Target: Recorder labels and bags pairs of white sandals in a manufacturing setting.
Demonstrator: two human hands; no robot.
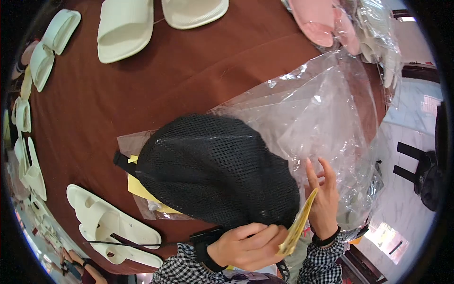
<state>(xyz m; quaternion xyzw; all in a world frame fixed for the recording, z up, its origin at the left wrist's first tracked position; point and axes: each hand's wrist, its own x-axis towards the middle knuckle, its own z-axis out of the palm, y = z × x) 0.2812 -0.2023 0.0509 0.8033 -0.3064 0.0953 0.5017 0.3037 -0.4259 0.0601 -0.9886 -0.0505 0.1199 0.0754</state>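
Note:
A rounded black mesh piece, bag-like in shape (213,170), lies in front of me, with a short black strap at its left end. My left hand (250,244) is at its near edge, fingers curled around the lower end of a thin yellow sheet or flat packet (300,225). Seen almost edge-on, that yellow piece does not show its exact kind. Just behind its upper end is my right hand (324,203), fingers apart and partly stretched out, against a large clear plastic bag (317,109). Yellow paper (142,189) in clear wrapping sticks out beneath the mesh.
A brown cloth (94,128) covers the table. White slippers (116,225) lie at the near left; more white slippers (125,33) are at the far side and along the left edge. Pink slippers (317,23) in plastic lie at the far right. A pale tiled floor (406,123) shows at right.

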